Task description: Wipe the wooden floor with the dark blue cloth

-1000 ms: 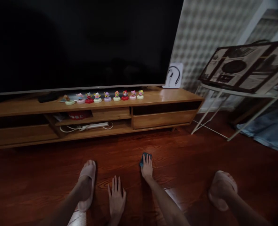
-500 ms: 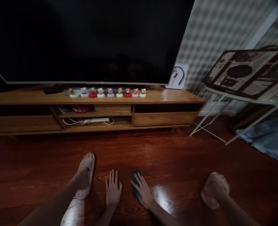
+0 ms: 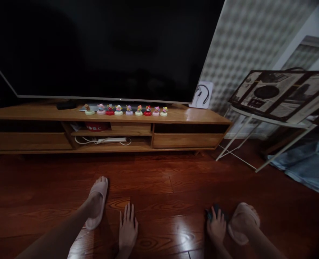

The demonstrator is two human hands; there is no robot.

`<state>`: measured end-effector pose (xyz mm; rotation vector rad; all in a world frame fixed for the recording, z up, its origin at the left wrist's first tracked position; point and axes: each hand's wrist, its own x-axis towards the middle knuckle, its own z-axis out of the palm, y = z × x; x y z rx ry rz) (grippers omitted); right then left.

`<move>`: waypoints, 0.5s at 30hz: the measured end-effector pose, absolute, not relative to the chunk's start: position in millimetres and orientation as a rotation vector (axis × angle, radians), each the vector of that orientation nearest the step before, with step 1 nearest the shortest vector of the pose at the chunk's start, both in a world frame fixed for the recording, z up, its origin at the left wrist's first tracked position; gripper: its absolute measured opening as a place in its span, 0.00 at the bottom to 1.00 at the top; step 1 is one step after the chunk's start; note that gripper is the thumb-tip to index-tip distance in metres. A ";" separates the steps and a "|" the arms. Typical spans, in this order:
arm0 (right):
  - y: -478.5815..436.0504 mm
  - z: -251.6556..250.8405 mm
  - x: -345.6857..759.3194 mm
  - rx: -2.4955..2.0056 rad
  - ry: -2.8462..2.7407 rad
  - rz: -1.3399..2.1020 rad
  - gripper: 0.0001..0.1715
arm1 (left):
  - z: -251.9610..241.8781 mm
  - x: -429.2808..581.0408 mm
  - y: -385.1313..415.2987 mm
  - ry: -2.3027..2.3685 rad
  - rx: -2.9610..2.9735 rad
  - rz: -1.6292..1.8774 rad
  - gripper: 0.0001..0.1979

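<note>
My left hand (image 3: 128, 230) lies flat on the reddish wooden floor (image 3: 154, 201), fingers stretched forward and nothing under it that I can see. Over to the right, my right hand (image 3: 217, 226) presses down on a dark teal cloth (image 3: 211, 213), which shows around and beyond the fingertips. The fingers of that hand are extended and slightly apart. It is close beside the slipper on my right foot (image 3: 242, 225). My left foot in a pale slipper (image 3: 98, 201) stands left of my left hand.
A wooden TV cabinet (image 3: 188, 140) runs across ahead, with several small figurines (image 3: 129, 110) on top below a large television (image 3: 108, 50). At the right stand a white-legged table (image 3: 237, 153) bearing a patterned case (image 3: 273, 91), and blue fabric (image 3: 305, 162).
My right hand has slid right across the floor with the cloth, from near my left hand to beside my right foot. My left hand stays flat in nearly the same place.
</note>
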<state>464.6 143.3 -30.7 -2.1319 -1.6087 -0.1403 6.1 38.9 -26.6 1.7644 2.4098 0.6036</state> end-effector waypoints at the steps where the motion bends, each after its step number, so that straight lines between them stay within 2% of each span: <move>1: 142.3 -31.6 446.4 -2.170 -1.560 -0.144 0.43 | -25.5 6.1 39.4 2.419 1.782 0.603 0.37; 5: 130.1 -23.5 324.8 -2.123 -1.776 0.005 0.41 | -19.4 8.0 39.7 2.445 1.839 0.577 0.34; 7: 112.5 -20.1 256.2 -1.920 -2.046 0.137 0.41 | -17.4 9.5 39.2 2.468 1.865 0.556 0.32; 10: 78.6 -18.9 183.4 -1.612 -2.344 0.344 0.45 | -17.9 10.4 38.7 2.511 1.907 0.538 0.31; 12: 66.8 -17.1 170.3 -1.401 -2.505 0.474 0.50 | -20.3 9.6 38.9 2.520 1.925 0.538 0.32; 15: 84.2 -8.5 208.2 -1.140 -2.679 0.598 0.56 | -24.3 7.8 40.0 2.520 1.941 0.539 0.32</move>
